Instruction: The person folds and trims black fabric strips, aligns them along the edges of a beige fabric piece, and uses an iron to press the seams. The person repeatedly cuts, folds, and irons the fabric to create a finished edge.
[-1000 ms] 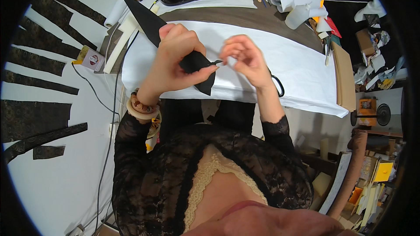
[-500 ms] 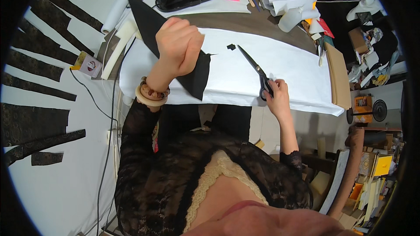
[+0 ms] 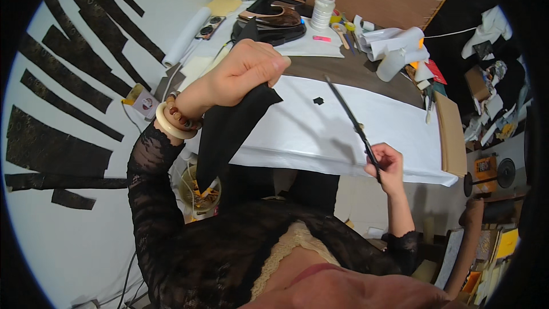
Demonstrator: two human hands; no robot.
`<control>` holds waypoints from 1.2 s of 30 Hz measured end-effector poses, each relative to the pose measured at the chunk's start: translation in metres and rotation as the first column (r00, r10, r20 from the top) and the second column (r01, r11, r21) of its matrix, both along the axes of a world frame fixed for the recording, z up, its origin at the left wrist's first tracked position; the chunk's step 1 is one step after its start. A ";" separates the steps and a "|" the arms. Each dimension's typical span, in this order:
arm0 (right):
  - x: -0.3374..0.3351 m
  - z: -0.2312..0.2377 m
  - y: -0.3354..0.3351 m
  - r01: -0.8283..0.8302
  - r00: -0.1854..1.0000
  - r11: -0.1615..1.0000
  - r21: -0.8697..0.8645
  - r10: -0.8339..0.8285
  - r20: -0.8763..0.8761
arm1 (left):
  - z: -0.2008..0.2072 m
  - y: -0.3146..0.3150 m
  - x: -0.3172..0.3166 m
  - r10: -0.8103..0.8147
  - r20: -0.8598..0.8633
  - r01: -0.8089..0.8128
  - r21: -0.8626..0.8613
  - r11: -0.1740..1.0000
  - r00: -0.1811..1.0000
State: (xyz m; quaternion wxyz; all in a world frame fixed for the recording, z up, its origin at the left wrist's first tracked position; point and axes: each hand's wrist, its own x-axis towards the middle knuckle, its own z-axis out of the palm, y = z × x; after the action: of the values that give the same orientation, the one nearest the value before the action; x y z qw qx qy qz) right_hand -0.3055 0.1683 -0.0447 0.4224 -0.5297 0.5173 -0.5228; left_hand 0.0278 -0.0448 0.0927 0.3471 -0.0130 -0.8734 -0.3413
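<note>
At eleven o'clock, the left hand (image 3: 245, 74) clenches a black sheet (image 3: 234, 131); toward four, the right hand (image 3: 391, 168) grips scissors (image 3: 358, 128) by their handles.

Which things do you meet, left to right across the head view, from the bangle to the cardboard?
Cream bangle, left hand gripping black material, small black scrap, scissors held in the right hand, flat brown cardboard.
</note>
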 end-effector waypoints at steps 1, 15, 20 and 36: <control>0.007 0.010 0.002 -0.102 0.987 0.994 -0.034 0.106 0.122 | 0.002 0.003 0.002 0.005 0.012 -0.005 -0.019 1.000 1.000; 0.054 0.047 -0.015 -0.575 0.717 0.817 -0.039 0.527 0.456 | 0.035 0.013 0.037 0.014 0.137 0.015 -0.210 0.978 0.990; 0.059 0.054 -0.018 -0.582 0.731 0.812 -0.038 0.544 0.412 | 0.038 0.015 0.042 0.041 0.160 0.005 -0.277 0.961 0.986; 0.049 0.057 -0.024 -0.658 0.664 0.753 -0.019 0.591 0.458 | 0.044 0.024 0.042 0.132 0.232 0.002 -0.503 0.864 0.964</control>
State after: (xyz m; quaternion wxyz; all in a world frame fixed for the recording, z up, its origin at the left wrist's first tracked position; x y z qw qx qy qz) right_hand -0.2562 0.1444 0.0127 0.7186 -0.5110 0.2325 -0.4104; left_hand 0.0701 -0.0207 0.1368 0.2264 -0.0279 -0.9694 -0.0908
